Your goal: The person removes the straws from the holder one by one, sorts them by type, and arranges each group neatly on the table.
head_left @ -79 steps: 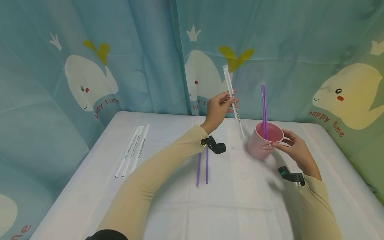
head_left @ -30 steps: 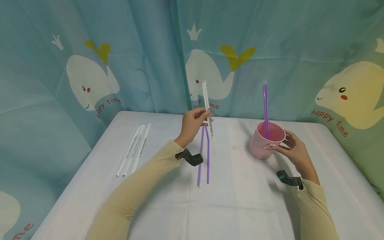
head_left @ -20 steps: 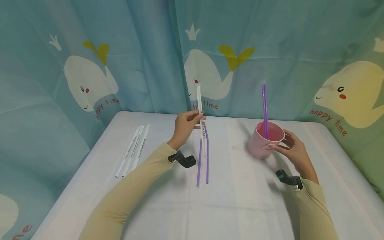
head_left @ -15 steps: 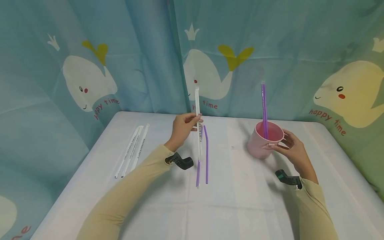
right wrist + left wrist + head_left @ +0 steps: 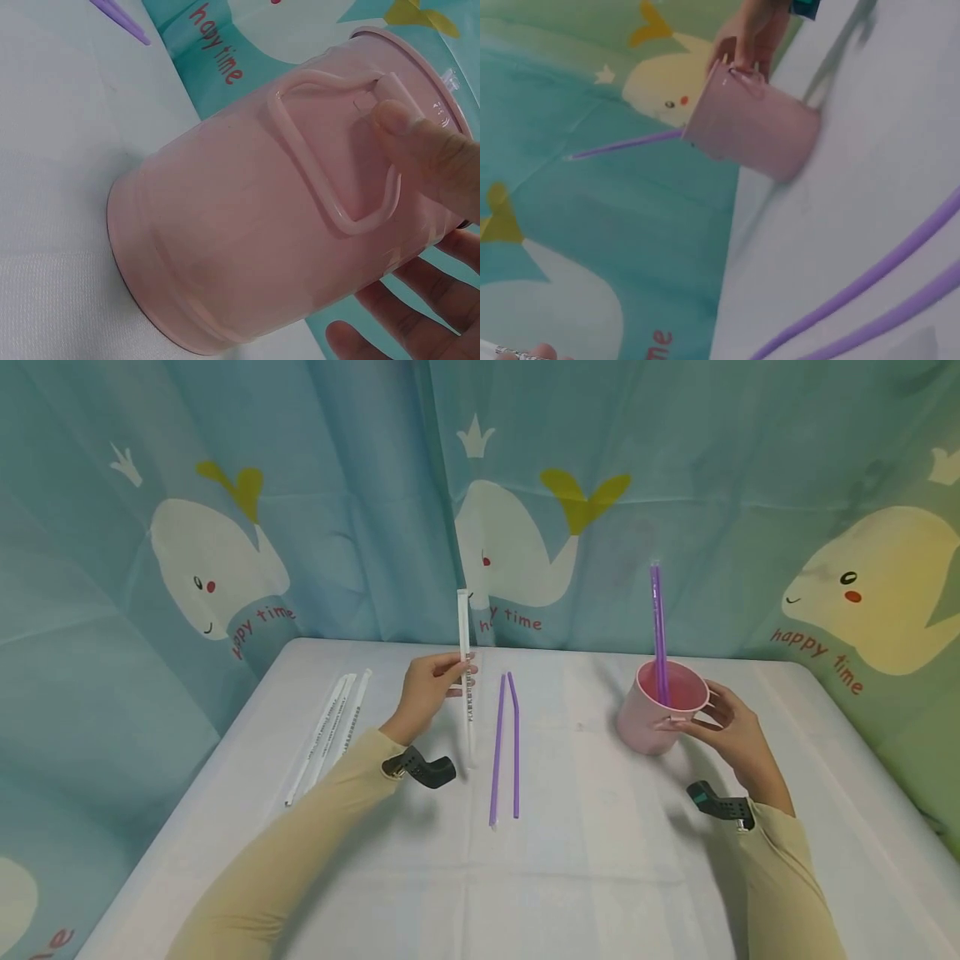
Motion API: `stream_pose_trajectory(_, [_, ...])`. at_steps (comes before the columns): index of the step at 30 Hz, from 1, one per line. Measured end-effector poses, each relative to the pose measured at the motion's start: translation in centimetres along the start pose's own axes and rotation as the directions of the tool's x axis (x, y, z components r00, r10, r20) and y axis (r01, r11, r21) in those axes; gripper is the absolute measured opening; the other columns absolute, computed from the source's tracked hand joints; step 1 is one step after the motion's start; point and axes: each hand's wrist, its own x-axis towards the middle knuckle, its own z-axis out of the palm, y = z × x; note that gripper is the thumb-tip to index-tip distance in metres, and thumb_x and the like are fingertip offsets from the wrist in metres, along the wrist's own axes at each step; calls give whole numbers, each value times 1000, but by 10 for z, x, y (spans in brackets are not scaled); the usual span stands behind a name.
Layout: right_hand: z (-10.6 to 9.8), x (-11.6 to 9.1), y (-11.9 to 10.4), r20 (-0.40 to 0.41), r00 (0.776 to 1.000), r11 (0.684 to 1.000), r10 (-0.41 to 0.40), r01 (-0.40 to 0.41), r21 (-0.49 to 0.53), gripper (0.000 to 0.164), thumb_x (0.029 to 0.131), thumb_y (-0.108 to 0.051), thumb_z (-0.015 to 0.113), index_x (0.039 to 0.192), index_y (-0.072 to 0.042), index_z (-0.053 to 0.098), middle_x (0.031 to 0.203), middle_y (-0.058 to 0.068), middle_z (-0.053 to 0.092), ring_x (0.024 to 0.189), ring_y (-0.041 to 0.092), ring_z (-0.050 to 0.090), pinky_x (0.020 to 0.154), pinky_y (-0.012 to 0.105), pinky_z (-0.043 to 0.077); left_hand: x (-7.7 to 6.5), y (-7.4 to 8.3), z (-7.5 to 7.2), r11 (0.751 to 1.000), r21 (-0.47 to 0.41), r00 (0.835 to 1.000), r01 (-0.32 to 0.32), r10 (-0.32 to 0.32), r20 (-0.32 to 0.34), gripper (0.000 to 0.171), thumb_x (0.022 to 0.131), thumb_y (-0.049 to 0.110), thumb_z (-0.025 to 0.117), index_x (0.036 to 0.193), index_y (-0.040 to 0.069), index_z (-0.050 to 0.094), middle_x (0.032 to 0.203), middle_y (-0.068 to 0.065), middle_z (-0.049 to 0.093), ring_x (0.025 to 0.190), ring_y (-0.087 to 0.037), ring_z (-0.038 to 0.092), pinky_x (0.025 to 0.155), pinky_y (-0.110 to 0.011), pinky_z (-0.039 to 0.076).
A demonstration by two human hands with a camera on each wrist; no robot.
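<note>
My left hand (image 5: 427, 691) pinches a white paper-wrapped straw (image 5: 463, 625) with printed lettering, held nearly upright left of two purple straws (image 5: 496, 752). In the left wrist view, only its fingertips and a bit of the wrapper (image 5: 508, 351) show at the bottom corner. My right hand (image 5: 735, 731) holds a pink metal bucket (image 5: 647, 727) by its rim, thumb (image 5: 420, 142) beside the wire handle and fingers around the far side. Purple straws (image 5: 659, 627) stand in the bucket, leaning on its back rim; their lower ends are hidden inside.
Several white wrapped straws (image 5: 322, 735) lie side by side at the left of the white-covered table (image 5: 570, 893), partly behind my left sleeve. A blue-green curtain (image 5: 360, 510) with whale prints hangs behind and beside the table.
My left hand has carried the white wrapped straw leftward from near the bucket, passing over the two purple straws to their left side. The right hand and the bucket stay in place.
</note>
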Motion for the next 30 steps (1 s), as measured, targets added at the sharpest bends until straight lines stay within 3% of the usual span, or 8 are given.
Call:
stream_pose_trajectory(4, [0, 1, 1, -1, 1000, 1000, 17, -17, -13, 86, 82, -32, 73, 150, -15, 23, 148, 22, 33, 133, 41, 36, 87, 13, 48, -3, 0, -9, 999, -6, 999, 38, -38, 6, 31, 96, 15, 54, 125, 4, 60, 118, -16, 66, 106, -25, 64, 84, -28, 56])
stream_pose_trajectory(15, [-2, 1, 0, 24, 1000, 1000, -13, 13, -9, 85, 83, -28, 72, 150, -13, 22, 148, 24, 32, 132, 41, 37, 82, 5, 46, -10, 0, -40, 996, 22, 996, 86, -86, -20, 34, 97, 16, 51, 128, 4, 56, 123, -15, 63, 111, -26, 62, 89, -31, 54])
stream_pose_trajectory(21, [-2, 0, 0, 9, 999, 999, -38, 38, -13, 83, 84, -27, 71, 149, -8, 24, 145, 27, 35, 129, 45, 39, 78, 1, 45, -13, -5, -60, 995, 26, 994, 101, -99, -45, 34, 97, 17, 51, 128, 3, 56, 124, -16, 63, 106, -20, 65, 83, -22, 55])
stream_pose_trajectory(30, [-2, 0, -1, 7, 999, 999, -42, 42, -5, 82, 83, -25, 72, 149, -9, 24, 145, 26, 35, 129, 43, 39, 78, 0, 44, -19, -8, -93, 984, 141, 992, 107, -97, -75, 38, 98, 20, 50, 131, 2, 53, 126, -17, 61, 113, -26, 62, 87, -26, 53])
